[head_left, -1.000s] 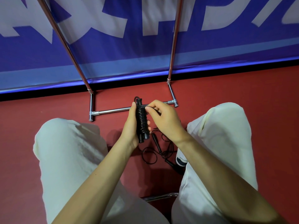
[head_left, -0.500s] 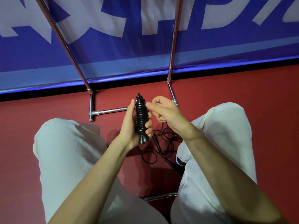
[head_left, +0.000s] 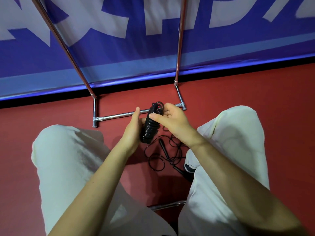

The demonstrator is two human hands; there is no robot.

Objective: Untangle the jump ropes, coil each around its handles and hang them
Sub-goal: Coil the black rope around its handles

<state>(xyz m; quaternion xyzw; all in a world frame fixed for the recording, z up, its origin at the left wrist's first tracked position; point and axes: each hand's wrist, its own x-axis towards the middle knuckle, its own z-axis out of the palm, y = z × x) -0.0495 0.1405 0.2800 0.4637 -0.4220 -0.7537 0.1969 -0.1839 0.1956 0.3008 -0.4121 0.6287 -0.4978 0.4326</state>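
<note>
A black jump rope (head_left: 150, 126) is wound tightly round its handles into a thick upright bundle between my knees. My left hand (head_left: 132, 132) grips the bundle from the left side. My right hand (head_left: 172, 122) touches its upper part, thumb across the coils and fingers by a small loop at the top. On the red floor just below lies a second black jump rope (head_left: 163, 155), loose and tangled, with its handles showing.
A chrome rack stands ahead, its base bar (head_left: 117, 115) on the floor and two uprights (head_left: 179, 48) rising against a blue banner wall. My knees in pale trousers (head_left: 68, 159) flank the ropes. A white shoe (head_left: 190, 165) rests beside the loose rope.
The bundle has tilted with its top to the right. My right hand has opened its palm and moved over the top coils, where a small loop now shows.
</note>
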